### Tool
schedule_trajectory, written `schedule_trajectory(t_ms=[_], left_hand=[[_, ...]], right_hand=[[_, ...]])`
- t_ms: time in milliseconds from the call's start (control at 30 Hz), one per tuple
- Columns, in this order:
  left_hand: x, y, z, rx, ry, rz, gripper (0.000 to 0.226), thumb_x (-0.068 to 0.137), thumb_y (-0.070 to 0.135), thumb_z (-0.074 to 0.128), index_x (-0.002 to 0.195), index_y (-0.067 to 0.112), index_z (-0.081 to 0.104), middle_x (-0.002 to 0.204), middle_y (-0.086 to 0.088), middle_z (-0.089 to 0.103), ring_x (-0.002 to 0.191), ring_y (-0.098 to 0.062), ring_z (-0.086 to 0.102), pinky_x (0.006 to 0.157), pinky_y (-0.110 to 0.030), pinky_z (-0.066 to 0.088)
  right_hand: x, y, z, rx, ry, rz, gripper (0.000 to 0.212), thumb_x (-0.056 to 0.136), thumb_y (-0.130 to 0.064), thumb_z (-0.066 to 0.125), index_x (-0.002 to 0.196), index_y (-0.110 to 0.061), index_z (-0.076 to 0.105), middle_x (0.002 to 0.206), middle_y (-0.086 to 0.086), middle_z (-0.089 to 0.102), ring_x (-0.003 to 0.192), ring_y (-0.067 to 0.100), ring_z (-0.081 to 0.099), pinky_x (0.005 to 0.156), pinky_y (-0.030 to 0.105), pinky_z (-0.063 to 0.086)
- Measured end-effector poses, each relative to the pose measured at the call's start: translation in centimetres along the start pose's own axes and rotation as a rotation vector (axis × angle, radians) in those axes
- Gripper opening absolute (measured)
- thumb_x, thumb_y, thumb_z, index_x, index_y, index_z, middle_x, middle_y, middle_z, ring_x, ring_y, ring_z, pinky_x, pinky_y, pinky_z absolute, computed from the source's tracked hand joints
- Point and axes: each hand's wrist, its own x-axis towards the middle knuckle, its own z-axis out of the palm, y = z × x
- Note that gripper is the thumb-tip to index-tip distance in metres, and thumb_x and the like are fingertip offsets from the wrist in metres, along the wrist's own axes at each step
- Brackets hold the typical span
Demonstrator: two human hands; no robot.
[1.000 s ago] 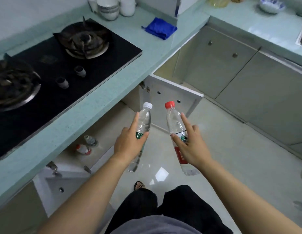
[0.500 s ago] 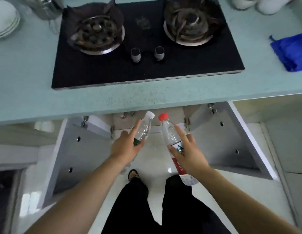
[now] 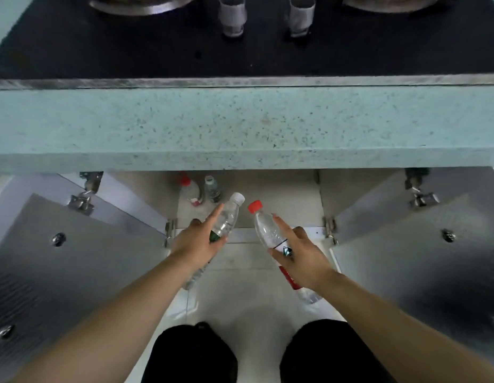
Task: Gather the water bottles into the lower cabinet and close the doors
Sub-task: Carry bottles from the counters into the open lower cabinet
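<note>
My left hand (image 3: 197,244) grips a clear water bottle with a white cap (image 3: 229,217), its cap pointing toward the cabinet. My right hand (image 3: 302,258) grips a clear bottle with a red cap and red label (image 3: 268,230), tilted the same way. Both bottles hover just in front of the open lower cabinet (image 3: 268,189). Inside stand two more bottles, one red-capped (image 3: 189,190) and one with a pale cap (image 3: 212,187). The left door (image 3: 74,258) and right door (image 3: 420,258) both stand wide open.
A pale green countertop edge (image 3: 240,125) overhangs the cabinet, with a black gas hob (image 3: 157,51) and its two knobs above. My legs in black trousers (image 3: 193,355) stand on the light tiled floor between the doors.
The view has dropped and closed in on the cabinet. Both hands with their bottles have come nearer the opening, and the two bottles inside are now visible.
</note>
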Motion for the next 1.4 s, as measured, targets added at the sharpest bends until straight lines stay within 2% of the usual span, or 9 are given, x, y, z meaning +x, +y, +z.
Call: schedule_trajectory(t_ms=[100,233,333,433,533,733,1000,1167,1400], left_hand=[[4.4,-1.2,3.7,0.04,0.065,0.041,0.074,0.088,0.053,0.047,0.14,0.052,-0.005,0.096,-0.006,0.051,0.077,-0.023,0.055,0.063,-0.031,0.038],[10.9,-3.3,10.3,-0.064,0.163,0.115,0.072,0.086,0.051,0.049,0.136,0.06,-0.002,0.112,-0.009,0.058,0.093,-0.033,0.06,0.073,-0.037,0.047],[16.0,-5.2,15.9,-0.165,0.274,0.131,0.065,0.089,0.045,0.05,0.14,0.052,0.01,0.127,-0.001,0.056,0.106,-0.031,0.058,0.076,-0.033,0.041],[21.0,-8.1,21.3,-0.148,0.301,0.172,0.072,0.088,0.045,0.052,0.145,0.041,0.008,0.118,-0.008,0.063,0.097,-0.03,0.062,0.073,-0.031,0.044],[24.1,-11.3,24.7,-0.156,0.287,0.1,0.074,0.085,0.052,0.049,0.141,0.051,0.001,0.108,-0.01,0.065,0.091,-0.03,0.063,0.077,-0.04,0.05],[24.5,-13.8,27.3,-0.262,0.423,-0.061,0.071,0.085,0.054,0.05,0.142,0.047,0.007,0.105,-0.011,0.062,0.09,-0.034,0.061,0.076,-0.039,0.047],[24.3,-14.9,27.9,-0.222,0.395,-0.04,0.08,0.084,0.049,0.054,0.138,0.055,-0.005,0.096,-0.011,0.057,0.081,-0.029,0.058,0.073,-0.04,0.05],[24.2,-14.9,27.9,-0.275,0.429,-0.05,0.08,0.084,0.049,0.056,0.138,0.056,-0.003,0.103,-0.008,0.057,0.086,-0.026,0.058,0.076,-0.041,0.051],[24.9,-13.9,27.4,-0.287,0.435,-0.024,0.084,0.085,0.044,0.059,0.141,0.052,-0.003,0.114,-0.009,0.053,0.095,-0.027,0.058,0.079,-0.039,0.05]], right_hand=[[4.5,3.5,3.5,0.062,0.083,-0.077,0.07,0.091,-0.042,0.05,0.137,-0.055,-0.002,0.104,0.0,0.041,0.065,0.014,0.053,0.071,0.028,0.048],[11.0,8.6,7.7,0.093,0.159,-0.132,0.072,0.09,-0.035,0.055,0.142,-0.048,0.008,0.102,0.004,0.043,0.073,0.017,0.055,0.07,0.022,0.044],[16.5,13.1,11.0,0.101,0.228,-0.182,0.073,0.089,-0.032,0.058,0.142,-0.05,0.009,0.106,0.003,0.044,0.081,0.017,0.056,0.072,0.02,0.043],[21.6,16.7,14.0,0.117,0.256,-0.203,0.074,0.088,-0.035,0.058,0.138,-0.057,0.007,0.115,0.003,0.046,0.095,0.021,0.056,0.082,0.028,0.044],[25.6,19.1,16.8,0.124,0.266,-0.202,0.071,0.087,-0.035,0.059,0.14,-0.052,0.014,0.122,0.005,0.047,0.104,0.023,0.053,0.081,0.028,0.038],[29.7,20.1,21.3,0.339,0.343,-0.185,0.068,0.085,-0.03,0.064,0.137,-0.048,0.024,0.127,0.002,0.048,0.104,0.016,0.051,0.087,0.031,0.043],[35.0,17.9,22.4,0.241,0.34,-0.323,0.071,0.084,-0.027,0.066,0.139,-0.043,0.025,0.129,-0.001,0.048,0.113,0.015,0.047,0.089,0.028,0.039],[37.7,16.2,22.7,0.478,0.43,-0.349,0.076,0.081,-0.015,0.066,0.136,-0.045,0.023,0.137,0.0,0.045,0.123,0.02,0.046,0.101,0.046,0.044],[38.4,16.6,23.3,0.548,0.454,-0.398,0.079,0.076,-0.016,0.071,0.135,-0.042,0.025,0.136,-0.005,0.045,0.122,0.018,0.048,0.1,0.045,0.045]])
